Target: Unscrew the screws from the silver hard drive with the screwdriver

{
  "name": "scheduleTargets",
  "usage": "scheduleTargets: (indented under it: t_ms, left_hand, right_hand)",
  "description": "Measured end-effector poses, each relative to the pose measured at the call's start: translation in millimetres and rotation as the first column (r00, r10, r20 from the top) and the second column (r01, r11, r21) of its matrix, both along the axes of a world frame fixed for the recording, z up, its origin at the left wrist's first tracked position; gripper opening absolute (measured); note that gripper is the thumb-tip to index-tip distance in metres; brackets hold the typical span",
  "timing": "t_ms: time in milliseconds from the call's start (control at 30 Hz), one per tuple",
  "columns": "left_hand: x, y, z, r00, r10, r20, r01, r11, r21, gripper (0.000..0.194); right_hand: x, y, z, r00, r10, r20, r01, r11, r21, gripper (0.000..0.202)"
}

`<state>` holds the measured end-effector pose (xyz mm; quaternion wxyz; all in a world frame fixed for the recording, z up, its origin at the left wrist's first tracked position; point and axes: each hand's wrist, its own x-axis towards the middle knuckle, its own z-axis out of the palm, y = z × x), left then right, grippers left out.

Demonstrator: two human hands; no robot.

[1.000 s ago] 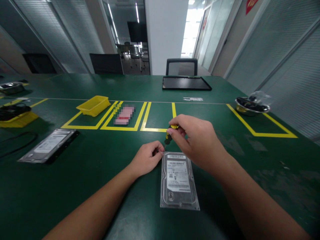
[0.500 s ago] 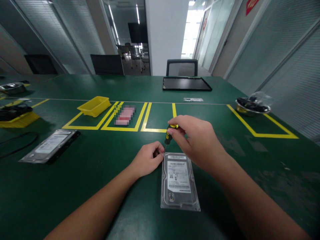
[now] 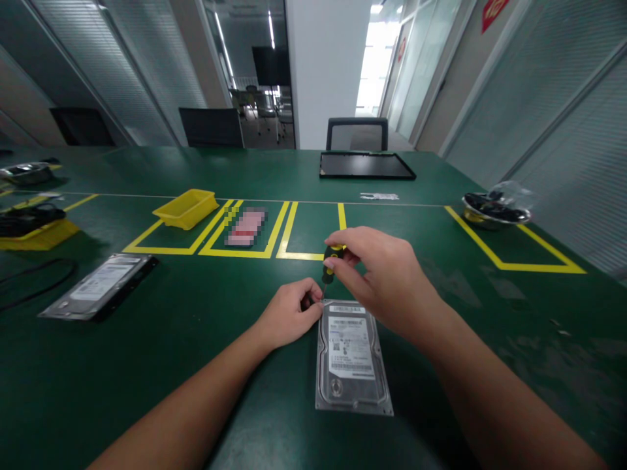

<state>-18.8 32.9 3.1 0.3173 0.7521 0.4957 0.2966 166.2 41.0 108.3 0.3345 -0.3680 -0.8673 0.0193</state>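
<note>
A flat, rectangular, silver metal hard drive (image 3: pixel 360 393) with white printed labels (image 3: pixel 351 352) lay face up on the green worktop (image 3: pixel 274 411), its long sides running front to back. A black-and-yellow screwdriver (image 3: pixel 328 278) with a thin metal shaft was held slightly tilted, tip down at the drive's far left corner.

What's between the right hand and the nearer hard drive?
In the head view, a screwdriver, held in the right hand and pointing down at the far left corner of the drive.

place: office | long green table (image 3: pixel 264 411) | mesh-backed chair (image 3: pixel 357 134) | blind-covered glass partitions (image 3: pixel 563 137) | further room (image 3: pixel 245 72) with seats (image 3: pixel 266 109)
</note>
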Motion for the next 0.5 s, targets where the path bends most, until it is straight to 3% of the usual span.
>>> scheduleTargets:
  t_ms: [200, 500]
  left_hand:
    - [0.2, -2.4, 3.1, 0.998, -0.044, -0.046, 0.046, 0.998, 0.049, 0.018]
    - [0.9, -1.5, 4.1, 0.998, -0.043, -0.036, 0.044, 0.998, 0.05, 0.015]
  right_hand:
    - [-0.9, 0.6, 1.7, 0.999, -0.016, 0.036, 0.016, 1.0, 0.001, 0.015]
    - [-1.2, 2.3, 1.8, 1.0, 0.019, 0.013, -0.019, 1.0, 0.015, 0.014]
